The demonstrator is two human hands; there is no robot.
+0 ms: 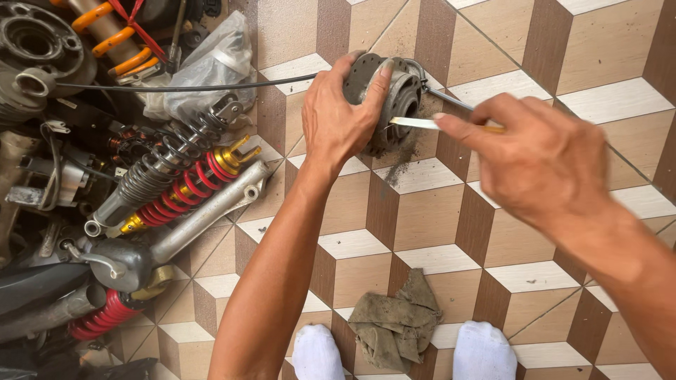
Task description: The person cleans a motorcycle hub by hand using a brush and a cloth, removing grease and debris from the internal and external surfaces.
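A round grey metal drum part (384,98) is gripped by the left hand (341,116) above a floor (436,260) tiled in brown, beige and white cubes. A thin flat tool (415,123) is pinched by the right hand (542,162). A dirty rag (394,324) lies near; 2 red coil springs (176,193) are piled left.

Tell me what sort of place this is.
Probably an informal motorbike repair spot on a tiled floor. Shock springs and other parts lie piled on the left, a dirty rag lies nearby, and the hands work on a round metal hub.
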